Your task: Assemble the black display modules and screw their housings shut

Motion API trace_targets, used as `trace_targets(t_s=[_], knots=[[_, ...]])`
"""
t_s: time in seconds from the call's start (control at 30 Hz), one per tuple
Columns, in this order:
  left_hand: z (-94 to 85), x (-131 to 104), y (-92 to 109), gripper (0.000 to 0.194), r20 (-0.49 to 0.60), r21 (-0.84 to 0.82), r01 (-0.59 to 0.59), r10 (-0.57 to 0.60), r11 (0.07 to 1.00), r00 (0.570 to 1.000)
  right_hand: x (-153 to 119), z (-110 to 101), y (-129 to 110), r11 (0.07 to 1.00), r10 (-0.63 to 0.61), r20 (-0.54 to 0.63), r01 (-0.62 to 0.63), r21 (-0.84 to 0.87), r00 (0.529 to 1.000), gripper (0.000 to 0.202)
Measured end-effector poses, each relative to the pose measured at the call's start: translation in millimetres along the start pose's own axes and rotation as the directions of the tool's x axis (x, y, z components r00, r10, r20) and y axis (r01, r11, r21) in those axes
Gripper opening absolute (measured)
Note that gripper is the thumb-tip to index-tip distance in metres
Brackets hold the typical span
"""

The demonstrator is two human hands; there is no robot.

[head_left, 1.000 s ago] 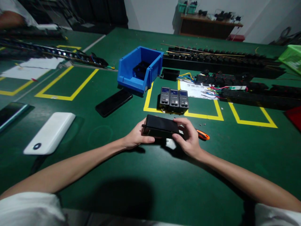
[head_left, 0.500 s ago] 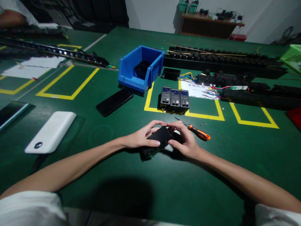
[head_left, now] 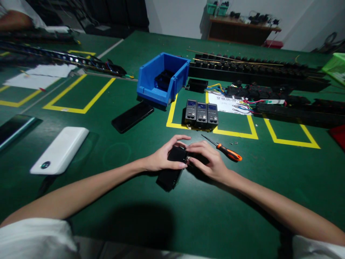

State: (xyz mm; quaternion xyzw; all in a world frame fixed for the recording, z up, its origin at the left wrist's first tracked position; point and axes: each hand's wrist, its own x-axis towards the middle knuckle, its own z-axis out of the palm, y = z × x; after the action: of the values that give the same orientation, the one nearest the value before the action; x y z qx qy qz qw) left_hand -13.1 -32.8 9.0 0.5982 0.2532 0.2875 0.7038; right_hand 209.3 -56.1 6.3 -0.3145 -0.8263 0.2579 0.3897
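Observation:
A black box-shaped electronic module (head_left: 170,176) is tilted just above or on the green tabletop, its lower end toward me. My left hand (head_left: 164,157) is closed around its upper part, thumb along the near side and index finger stretched out beyond it. At the module's right end, the fingers of my right hand (head_left: 208,160) are pinched together against it; a small light spot shows between the fingertips, too small to name. Just beyond my right hand lies a screwdriver (head_left: 229,152) with an orange and black handle, with a few tiny screws (head_left: 234,143) near it.
Three similar modules (head_left: 201,114) stand side by side ahead. Behind them are a blue bin (head_left: 153,88) with black parts, wired black strips (head_left: 258,90) and a paper sheet (head_left: 219,102). A black phone (head_left: 132,117) and white power bank (head_left: 60,149) lie left. Another person's arm (head_left: 16,21) shows far left.
The module has turned so its lower end points more toward me. My right fingers have drawn together at its right end, and my left index finger has straightened.

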Motion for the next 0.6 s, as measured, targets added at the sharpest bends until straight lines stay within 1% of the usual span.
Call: trace_targets(t_s=[0.13, 0.23, 0.33, 0.4, 0.47, 0.5, 0.6], knots=[[0.2, 1, 0, 0.066, -0.02, 0.025, -0.014, 0.015, 1.0, 1.0, -1, 2, 1, 0.998, -0.034, 0.034, 0.036, -0.056, 0.999, 0.038], [1.5, 2, 1, 0.055, -0.053, -0.041, 0.0, -0.002, 0.999, 0.999, 0, -2, -1, 0.994, -0.047, 0.04, 0.051, -0.1, 0.998, 0.042], [2.9, 2, 1, 0.043, -0.082, -0.114, 0.037, -0.047, 0.993, 0.996, 2, -17, -4, 0.979, -0.043, 0.053, 0.052, -0.196, 0.998, 0.038], [3.5, 2, -1, 0.04, -0.104, -0.132, 0.039, -0.052, 0.991, 0.993, -1, -32, -4, 0.955, 0.0, 0.034, 0.01, -0.297, 0.999, 0.033], [3.9, 2, -3, 0.04, -0.132, -0.132, 0.026, -0.043, 0.991, 0.99, -11, -49, 0, 0.908, 0.021, -0.017, -0.026, -0.419, 1.0, 0.027], [4.0, 2, -3, 0.04, -0.143, -0.129, 0.021, -0.04, 0.991, 0.989, -17, -58, 2, 0.869, 0.028, -0.026, -0.037, -0.493, 0.999, 0.025], [4.3, 1, -5, 0.041, -0.167, -0.106, 0.004, -0.021, 0.994, 0.986, -43, -79, 7, 0.698, 0.024, -0.039, -0.045, -0.714, 0.999, 0.02]])
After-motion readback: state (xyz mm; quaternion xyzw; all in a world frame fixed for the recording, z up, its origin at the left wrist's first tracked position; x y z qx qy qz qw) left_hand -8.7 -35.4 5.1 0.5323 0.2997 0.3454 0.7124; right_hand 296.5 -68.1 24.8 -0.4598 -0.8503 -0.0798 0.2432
